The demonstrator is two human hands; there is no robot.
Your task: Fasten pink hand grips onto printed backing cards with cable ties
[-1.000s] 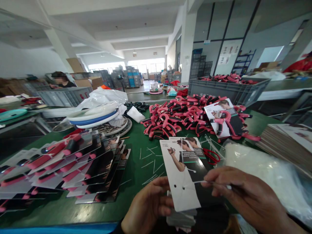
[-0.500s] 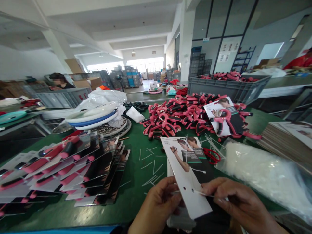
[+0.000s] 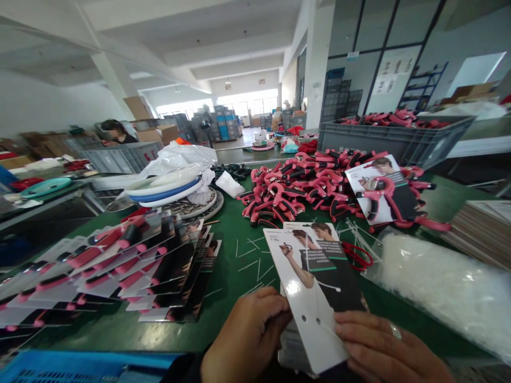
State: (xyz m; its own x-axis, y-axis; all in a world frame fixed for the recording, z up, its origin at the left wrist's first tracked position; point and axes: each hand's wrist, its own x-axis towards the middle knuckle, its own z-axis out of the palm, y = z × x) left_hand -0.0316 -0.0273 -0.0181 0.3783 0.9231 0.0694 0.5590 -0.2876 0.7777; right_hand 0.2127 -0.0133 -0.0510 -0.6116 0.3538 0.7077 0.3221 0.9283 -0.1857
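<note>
A printed white-and-black card (image 3: 295,298) stands tilted before me, with two punched holes in its lower white part. A thin white cable tie (image 3: 327,286) crosses its front. At the card's left edge is my left hand (image 3: 249,332), its fingers curled in and their tips hidden behind the card. My right hand (image 3: 383,340), with a ring on one finger, is closed on the card's right edge; its fingers lie together over the front and the thumb is hidden. Right behind is a second printed card (image 3: 327,234).
Pink-and-black hand grips (image 3: 279,191) are heaped ahead. Carded grips (image 3: 159,266) are stacked at left. Loose cable ties (image 3: 249,263), red-handled scissors (image 3: 357,256) and a plastic bag (image 3: 431,282) lie around. A card stack (image 3: 479,229) stands right; a blue crate (image 3: 80,367) sits below the table edge.
My right hand has gone from pinching a cable tie at the card's hole to lying along its right edge. My left hand has turned and curled further behind the card. The view has shifted left.
</note>
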